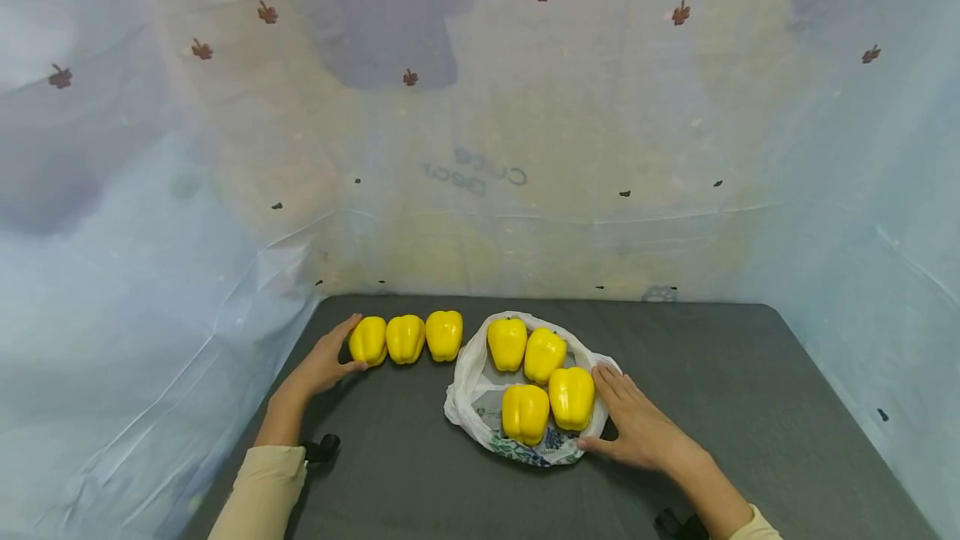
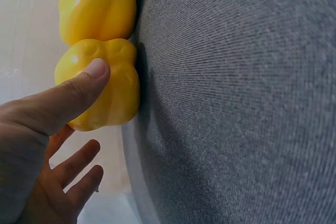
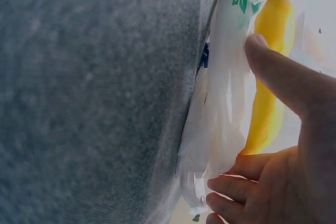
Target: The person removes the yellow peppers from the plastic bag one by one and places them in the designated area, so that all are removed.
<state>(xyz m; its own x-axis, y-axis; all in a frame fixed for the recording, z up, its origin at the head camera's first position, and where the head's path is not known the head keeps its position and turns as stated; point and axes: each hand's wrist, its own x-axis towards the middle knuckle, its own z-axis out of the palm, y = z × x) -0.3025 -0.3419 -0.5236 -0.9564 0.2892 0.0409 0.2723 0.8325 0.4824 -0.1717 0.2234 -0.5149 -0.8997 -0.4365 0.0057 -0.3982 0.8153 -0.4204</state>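
Three yellow bell peppers stand in a row on the dark tabletop, left of a white plastic bag (image 1: 468, 373). My left hand (image 1: 322, 363) holds the leftmost bell pepper (image 1: 368, 341) between thumb and index finger; in the left wrist view the thumb lies across this bell pepper (image 2: 118, 93) and the other fingers stay off it. My right hand (image 1: 645, 427) rests against the bag's right side, fingers extended and thumb at the rim, beside the nearest bell pepper (image 1: 572, 398) inside. Several more bell peppers, such as the front one (image 1: 525, 415), sit in the bag's wide mouth.
The middle bell pepper (image 1: 405, 339) and the right-hand one (image 1: 444, 335) complete the row, close to the bag. Dark grey fabric covers the table (image 1: 405, 457). A pale patterned sheet (image 1: 585, 140) hangs behind and along both sides.
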